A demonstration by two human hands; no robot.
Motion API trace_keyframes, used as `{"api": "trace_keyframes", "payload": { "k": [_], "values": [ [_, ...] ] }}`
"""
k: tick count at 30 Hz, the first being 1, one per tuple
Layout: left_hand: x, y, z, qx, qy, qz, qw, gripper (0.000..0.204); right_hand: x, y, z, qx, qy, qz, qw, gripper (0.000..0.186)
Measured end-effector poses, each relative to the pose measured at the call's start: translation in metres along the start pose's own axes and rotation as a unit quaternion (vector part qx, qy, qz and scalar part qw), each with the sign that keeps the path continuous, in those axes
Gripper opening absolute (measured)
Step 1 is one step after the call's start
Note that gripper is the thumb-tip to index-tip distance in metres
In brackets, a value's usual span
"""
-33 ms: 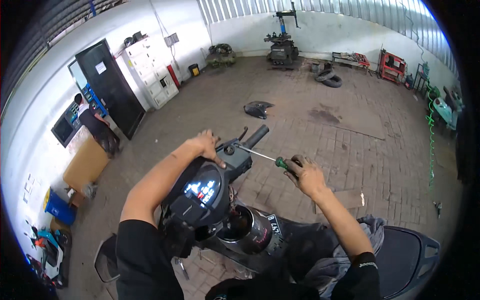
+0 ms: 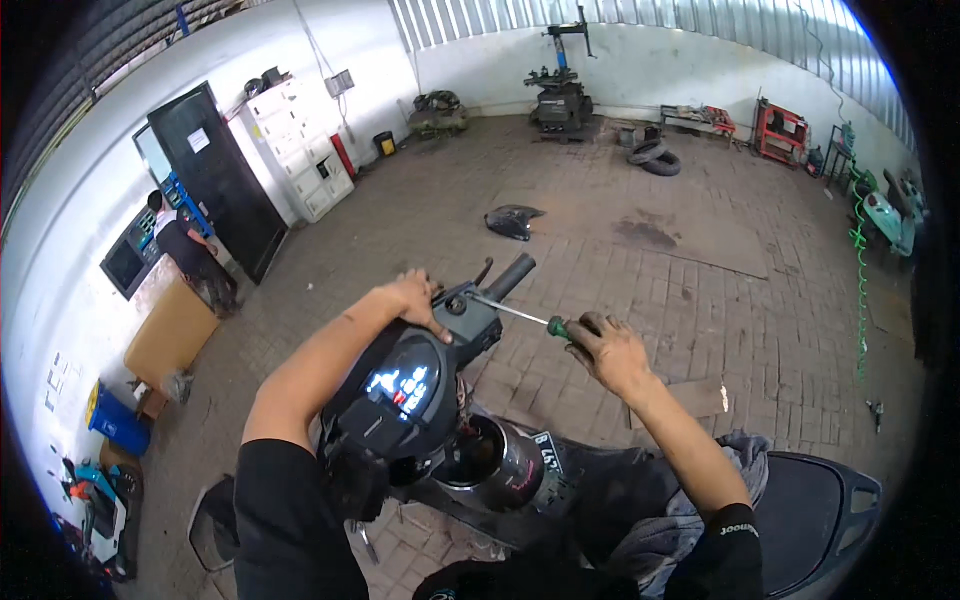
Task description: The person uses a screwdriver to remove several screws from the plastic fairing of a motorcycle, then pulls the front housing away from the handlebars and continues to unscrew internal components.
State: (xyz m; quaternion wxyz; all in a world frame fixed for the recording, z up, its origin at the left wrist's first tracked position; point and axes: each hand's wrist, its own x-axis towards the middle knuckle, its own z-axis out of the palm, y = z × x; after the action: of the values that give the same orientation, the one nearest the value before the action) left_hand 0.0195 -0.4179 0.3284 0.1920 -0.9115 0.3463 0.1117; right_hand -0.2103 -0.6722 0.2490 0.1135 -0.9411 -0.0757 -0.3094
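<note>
On a workshop's brick-paved floor [image 2: 620, 290], with 2 tires [image 2: 655, 158] lying near the far wall, a person works at a scooter's handlebar. The right hand [image 2: 607, 350] has its fingers curled around the handle of a screwdriver [image 2: 557, 327], its shaft reaching to the control housing [image 2: 470, 319], just beside the handlebar grip [image 2: 516, 274]. The left hand [image 2: 412, 305] lies over the housing's inner side, thumb spread from the fingers; whether it clamps tight, one cannot tell. Good practice here would likely mean bracing the bar firmly and keeping the tip square, pressing gently to spare the plastic. The housing is matte and boxy, the grip cylindrical, the steel shaft slim; a rumpled gray cloth [image 2: 645, 540] lies beside the smooth black seat [image 2: 800, 515].
</note>
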Motion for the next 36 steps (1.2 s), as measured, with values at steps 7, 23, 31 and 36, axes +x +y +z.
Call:
{"api": "trace_keyframes", "payload": {
  "k": [7, 23, 31, 36],
  "values": [
    [0.019, 0.007, 0.016, -0.076, 0.083, 0.122, 0.986, 0.111, 0.001, -0.005, 0.001, -0.084, -0.057, 0.048, 0.994, 0.032],
    [0.015, 0.006, 0.016, -0.088, 0.097, 0.108, 0.985, 0.106, 0.033, 0.001, -0.025, 0.13, -0.229, 0.09, 0.96, 0.037],
    [0.014, 0.006, 0.017, -0.103, 0.09, 0.099, 0.986, 0.105, 0.027, -0.006, -0.021, 0.057, -0.214, 0.158, 0.962, 0.048],
    [0.013, 0.006, 0.018, -0.11, 0.094, 0.098, 0.985, 0.104, 0.025, -0.007, -0.019, -0.034, -0.211, 0.065, 0.975, 0.046]
  ]
}}
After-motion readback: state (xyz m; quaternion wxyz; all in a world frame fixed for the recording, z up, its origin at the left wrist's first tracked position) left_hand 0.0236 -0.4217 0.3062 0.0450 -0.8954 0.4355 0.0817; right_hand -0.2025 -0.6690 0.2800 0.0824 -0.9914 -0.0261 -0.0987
